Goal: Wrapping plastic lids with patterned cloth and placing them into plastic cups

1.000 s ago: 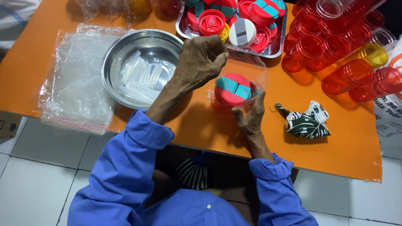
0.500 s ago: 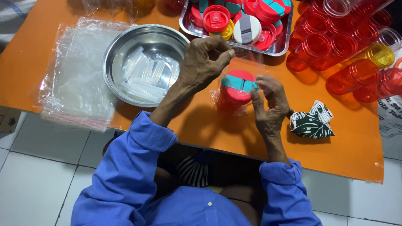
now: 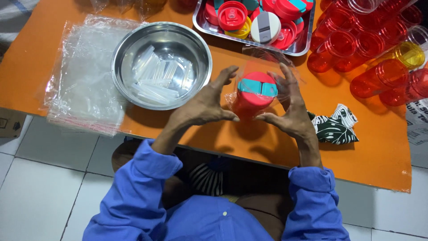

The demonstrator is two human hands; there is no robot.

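- Left hand [image 3: 203, 105]: centre of the frame, fingers spread, thumb and fingertips pressed to the left side of the clear plastic bag [image 3: 263, 71]; the grip is apart, bracing rather than clamped.
- Right hand [image 3: 292, 114]: right of centre, fingers likewise spread against the bag's right side. Both hands appear to steady the wrapped cup from opposite sides so the film stays smooth around it.
- Red cup [image 3: 254, 96]: upright between the two hands, just above the orange desk [image 3: 347, 156], inside the bag; its red lid with a teal flap faces the camera. The bag's loose mouth rises above the lid.
- Steel bowl [image 3: 161, 64]: upper left of centre, holding clear plastic straws [image 3: 158, 78], near the left hand.
- Stack of flat clear bags [image 3: 82, 76]: far left of the frame, beside the bowl, overhanging the desk edge.
- Steel tray [image 3: 263, 22]: top centre, filled with loose lids in red, teal, yellow and grey.
- Empty red and yellow cups [image 3: 374, 49]: upper right, lying on their sides in a pile.
- Patterned cloth [image 3: 334, 127]: right of the right hand, crumpled on the desk.
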